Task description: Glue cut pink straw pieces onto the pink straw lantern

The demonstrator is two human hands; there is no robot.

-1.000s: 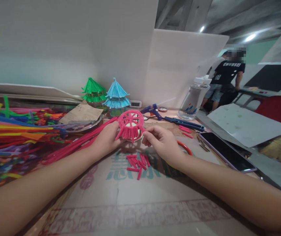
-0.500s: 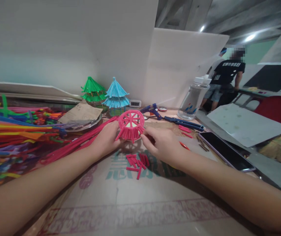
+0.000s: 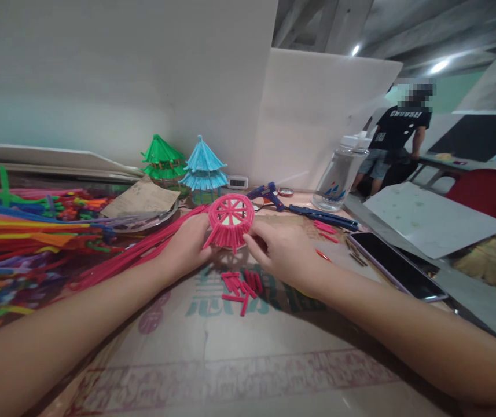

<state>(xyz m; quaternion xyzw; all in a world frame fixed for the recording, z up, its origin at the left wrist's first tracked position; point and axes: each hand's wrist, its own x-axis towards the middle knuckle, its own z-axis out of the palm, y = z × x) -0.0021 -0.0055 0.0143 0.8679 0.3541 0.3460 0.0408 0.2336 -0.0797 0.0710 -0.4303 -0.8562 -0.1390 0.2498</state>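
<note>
A round pink pipe-cleaner frame [image 3: 231,215], spoked on top with short pieces fanning down its near side, is held above the cardboard. My left hand [image 3: 190,238] grips it from the left, fingers partly hidden behind it. At its right edge, my right hand [image 3: 277,249] has thumb and forefinger pinched together against the fanned pieces; whether a separate piece is between them is too small to tell. Below lie several short cut pink pieces [image 3: 239,286]. Long pink pipe cleaners [image 3: 139,255] stretch out beside my left forearm.
Green [image 3: 162,157] and blue [image 3: 204,165] pipe-cleaner pavilions stand at the back. Further right are a glue gun [image 3: 268,195], a dark blue long-handled tool [image 3: 323,217], a water bottle [image 3: 338,174] and a phone [image 3: 397,266]. Colourful pipe cleaners [image 3: 35,226] fill the left side. A person [image 3: 399,133] stands beyond.
My right fingertips have shifted slightly left and down along the fanned pink pieces. The left hand keeps its hold, and the frame is nearly still.
</note>
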